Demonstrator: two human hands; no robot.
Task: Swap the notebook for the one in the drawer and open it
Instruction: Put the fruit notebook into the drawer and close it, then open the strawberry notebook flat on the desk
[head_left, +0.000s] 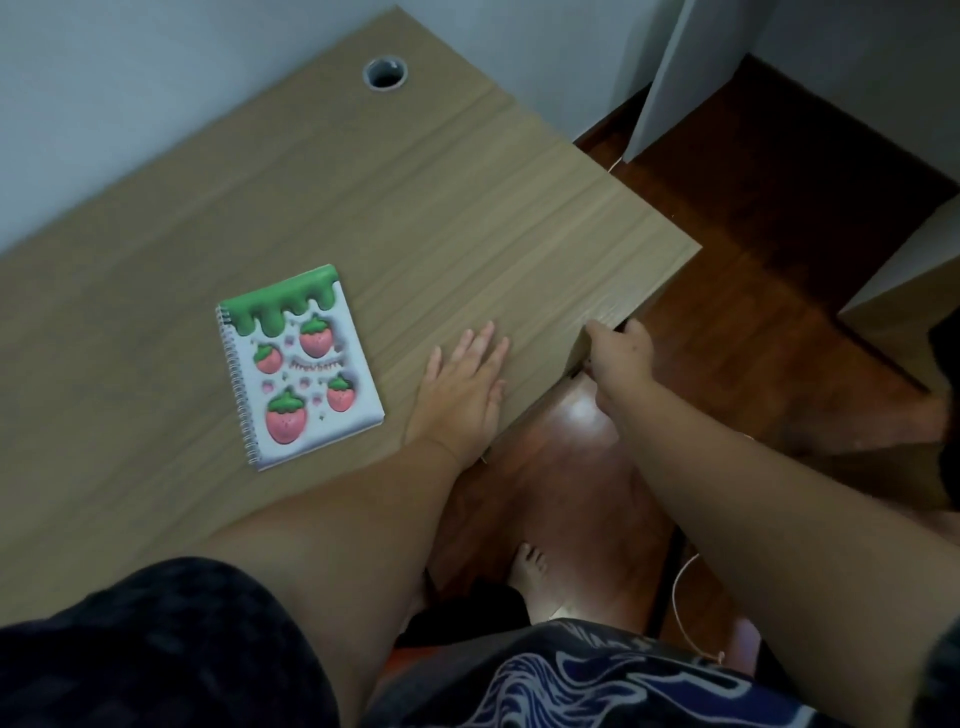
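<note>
A spiral-bound notebook (300, 368) with a green drip top and pink strawberries lies closed on the wooden desk (363, 208), left of centre. My left hand (460, 395) rests flat on the desk just right of the notebook, fingers spread, holding nothing. My right hand (618, 351) curls over the desk's front edge near its right corner, fingers hooked under the edge where the drawer front sits. The drawer's inside and any notebook in it are hidden.
A round cable hole (385, 74) sits at the desk's back. White walls stand behind and a white panel (675, 78) to the right. Dark wooden floor lies below, with my bare foot (529, 566) and a thin white cable (680, 603).
</note>
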